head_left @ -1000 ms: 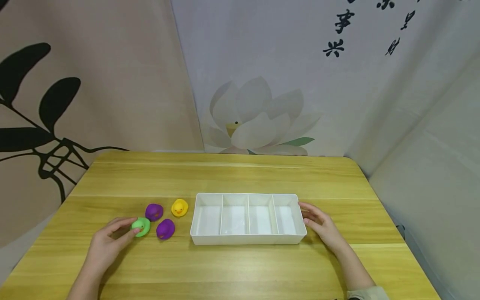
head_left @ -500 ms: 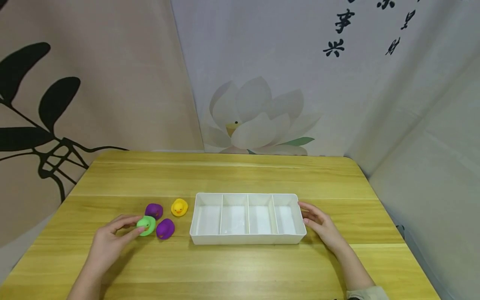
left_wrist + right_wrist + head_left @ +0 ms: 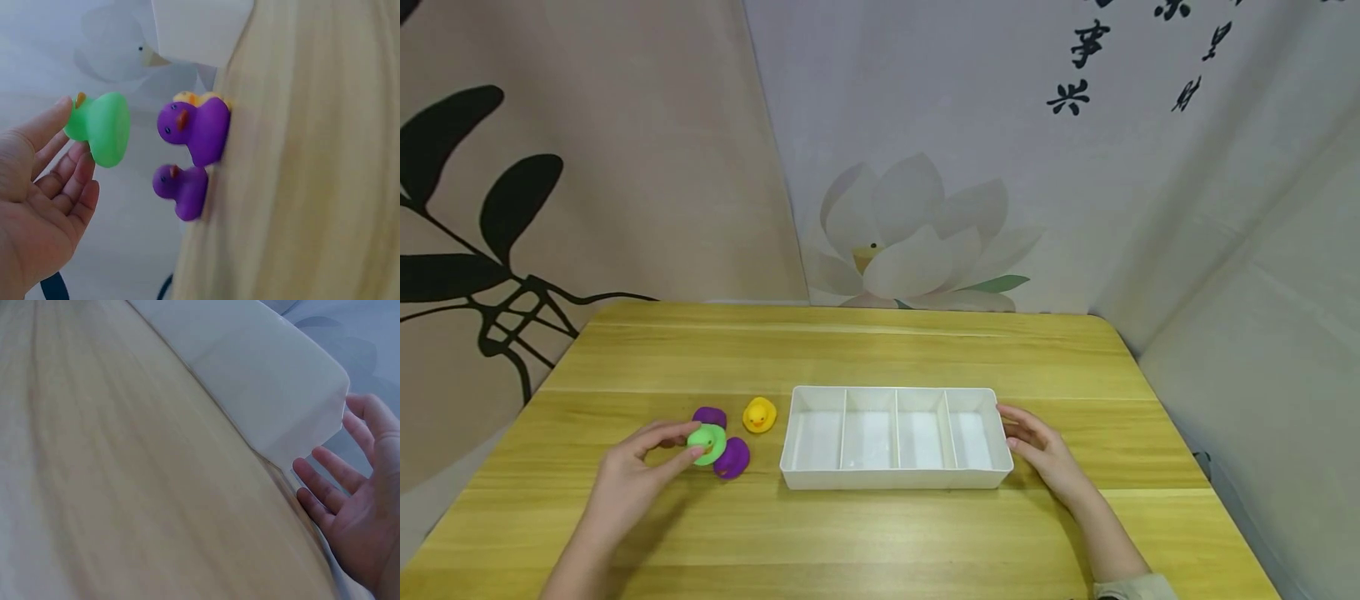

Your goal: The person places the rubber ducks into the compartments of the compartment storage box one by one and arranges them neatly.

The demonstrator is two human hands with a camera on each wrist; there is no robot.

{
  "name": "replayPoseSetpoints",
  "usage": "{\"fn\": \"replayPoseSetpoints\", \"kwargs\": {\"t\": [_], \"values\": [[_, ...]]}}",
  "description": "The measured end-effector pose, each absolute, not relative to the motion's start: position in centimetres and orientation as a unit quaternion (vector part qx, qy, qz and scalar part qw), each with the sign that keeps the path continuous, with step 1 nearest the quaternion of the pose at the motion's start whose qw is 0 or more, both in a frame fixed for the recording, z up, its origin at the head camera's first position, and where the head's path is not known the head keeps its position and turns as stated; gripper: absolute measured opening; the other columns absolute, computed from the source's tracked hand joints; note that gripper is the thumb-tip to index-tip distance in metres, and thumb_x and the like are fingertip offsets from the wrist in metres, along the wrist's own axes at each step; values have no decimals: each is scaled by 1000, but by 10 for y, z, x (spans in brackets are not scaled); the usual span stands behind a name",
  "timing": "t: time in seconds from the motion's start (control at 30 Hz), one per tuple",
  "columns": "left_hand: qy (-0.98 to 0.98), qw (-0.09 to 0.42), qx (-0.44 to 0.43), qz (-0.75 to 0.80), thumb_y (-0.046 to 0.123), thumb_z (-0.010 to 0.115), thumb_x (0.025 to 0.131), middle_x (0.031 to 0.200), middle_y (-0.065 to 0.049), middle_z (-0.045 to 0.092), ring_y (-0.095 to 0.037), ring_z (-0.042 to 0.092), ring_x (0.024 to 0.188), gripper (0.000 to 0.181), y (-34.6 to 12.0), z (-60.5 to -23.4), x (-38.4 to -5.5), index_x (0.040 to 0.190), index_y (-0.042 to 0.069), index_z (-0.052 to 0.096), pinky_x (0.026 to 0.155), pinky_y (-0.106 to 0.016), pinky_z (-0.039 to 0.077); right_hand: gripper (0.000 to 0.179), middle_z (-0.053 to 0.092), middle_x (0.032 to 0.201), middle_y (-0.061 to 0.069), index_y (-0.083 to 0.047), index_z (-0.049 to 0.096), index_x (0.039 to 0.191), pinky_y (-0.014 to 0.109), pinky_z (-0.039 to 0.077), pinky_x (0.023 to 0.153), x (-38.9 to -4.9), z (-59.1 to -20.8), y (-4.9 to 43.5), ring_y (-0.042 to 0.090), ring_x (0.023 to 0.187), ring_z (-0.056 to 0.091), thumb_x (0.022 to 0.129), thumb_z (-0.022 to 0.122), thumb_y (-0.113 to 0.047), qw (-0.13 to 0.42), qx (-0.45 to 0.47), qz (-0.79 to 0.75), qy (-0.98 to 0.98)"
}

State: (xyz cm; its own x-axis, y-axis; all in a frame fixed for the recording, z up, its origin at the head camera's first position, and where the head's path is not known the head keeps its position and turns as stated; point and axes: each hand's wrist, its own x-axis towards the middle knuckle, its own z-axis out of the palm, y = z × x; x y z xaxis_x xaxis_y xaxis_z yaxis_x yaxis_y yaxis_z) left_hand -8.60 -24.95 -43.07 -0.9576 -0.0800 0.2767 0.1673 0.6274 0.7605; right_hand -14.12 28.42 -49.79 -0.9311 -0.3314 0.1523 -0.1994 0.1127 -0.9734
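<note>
Green duck held aloft; broad tabletop toward far edge.

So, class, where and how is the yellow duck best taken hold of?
Probably pinch the yellow duck by both sides of its rounded body, coming from above. It stands upright, beak toward the near side, so its flanks lie left and right. Table shows between it and both the tray and purple ducks, so fingertips should fit.
</note>
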Motion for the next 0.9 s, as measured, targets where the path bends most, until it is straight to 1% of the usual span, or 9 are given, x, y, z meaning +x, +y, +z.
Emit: {"fn": "replayPoseSetpoints", "kwargs": {"t": [0.07, 0.13, 0.2, 0.27, 0.4, 0.5, 0.7, 0.77, 0.9], "values": [[-889, 143, -30, -433, 20, 77, 83, 102, 0, 67, -7, 56, 90, 25, -245, -426, -87, 106, 12, 73, 79, -20, 39, 45, 45, 139, 22, 5, 41, 139, 26, 48, 89, -141, -498, 284, 14, 115, 55, 96, 54, -2, 51, -179, -642, 744], [-886, 145, -38, -439, 19, 77, 83, 101, 0, 67, -8, 56, 90, 24, -241, -422, -88, 105, 12, 74, 80, -21, 39, 45, 43, 139, 26, 5, 41, 139, 26, 48, 89, -141, -498, 284, 15, 115, 55, 96, 54, -2, 51, -180, -643, 743], [-883, 147, -51, -442, 18, 77, 83, 101, 1, 67, -9, 56, 89, 22, -236, -418, -90, 104, 13, 74, 80, -22, 40, 46, 44, 138, 26, 5, 41, 139, 26, 48, 88, -141, -498, 284, 15, 115, 55, 96, 54, -2, 51, -180, -644, 742], [-881, 149, -62, -444, 16, 77, 82, 101, 2, 67, -9, 56, 88, 22, -232, -415, -92, 104, 12, 73, 79, -20, 41, 46, 45, 138, 22, 5, 42, 139, 26, 48, 88, -141, -498, 284, 15, 115, 55, 96, 55, -2, 51, -179, -646, 741], [-877, 149, -86, -449, 12, 78, 81, 98, 3, 67, -10, 57, 84, 22, -224, -411, -96, 102, 10, 73, 75, -19, 45, 46, 48, 137, 18, 5, 42, 139, 27, 48, 88, -141, -498, 284, 16, 115, 55, 96, 55, -2, 51, -179, -649, 738], [-871, 141, -100, -460, 10, 79, 80, 96, 4, 67, -11, 58, 83, 23, -217, -408, -100, 102, 8, 73, 72, -20, 47, 46, 47, 137, 19, 5, 41, 139, 27, 48, 88, -141, -497, 284, 16, 115, 55, 96, 55, -2, 52, -180, -649, 738], [-856, 111, -119, -491, 13, 81, 78, 102, 6, 67, -12, 62, 92, 25, -202, -400, -106, 101, 9, 73, 76, -24, 52, 46, 45, 137, 25, 5, 41, 139, 27, 48, 88, -141, -497, 284, 15, 114, 55, 96, 55, -2, 52, -179, -645, 741], [-853, 103, -122, -497, 13, 81, 77, 102, 6, 67, -13, 62, 95, 25, -197, -398, -108, 101, 10, 74, 79, -25, 51, 46, 45, 137, 25, 5, 41, 139, 27, 48, 88, -141, -497, 284, 15, 114, 55, 96, 55, -2, 53, -179, -645, 741], [-854, 88, -130, -496, 16, 81, 78, 101, 7, 67, -14, 59, 93, 24, -187, -393, -111, 101, 13, 74, 76, -25, 48, 46, 45, 138, 23, 5, 41, 139, 27, 48, 89, -141, -498, 284, 15, 114, 55, 96, 55, -3, 54, -177, -646, 740]]}}
